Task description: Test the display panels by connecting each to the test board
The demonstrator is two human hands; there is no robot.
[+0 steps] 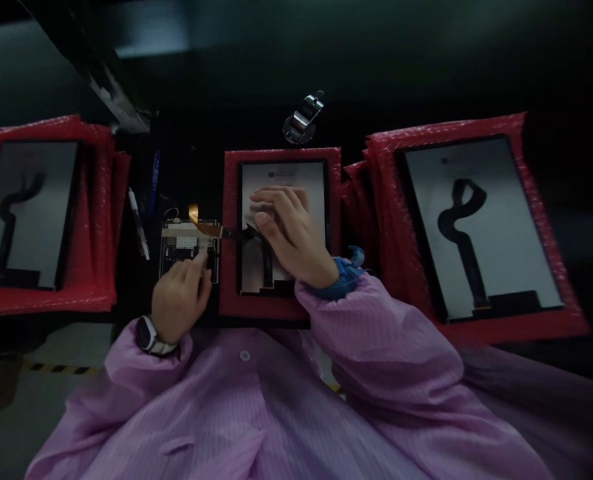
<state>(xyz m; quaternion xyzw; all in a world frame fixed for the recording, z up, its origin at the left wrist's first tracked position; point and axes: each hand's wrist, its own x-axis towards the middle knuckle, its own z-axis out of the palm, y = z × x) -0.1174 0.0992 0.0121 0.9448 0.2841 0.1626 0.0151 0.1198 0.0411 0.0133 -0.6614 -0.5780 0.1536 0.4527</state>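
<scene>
Bench (pixel 196 173): black-flex LCD (pixel 286 177), red wrap (pixel 276 307); R hand (pixel 289 233) flat on it, L hand (pixel 179 300) fingertip on PCB (pixel 186 250).

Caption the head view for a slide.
Left hand touches a circuit board; right hand rests on a display panel on red bubble wrap.

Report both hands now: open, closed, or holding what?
Left hand: curled, fingertips on the circuit board; grip unclear.
Right hand: open, lying flat on the display panel.
</scene>
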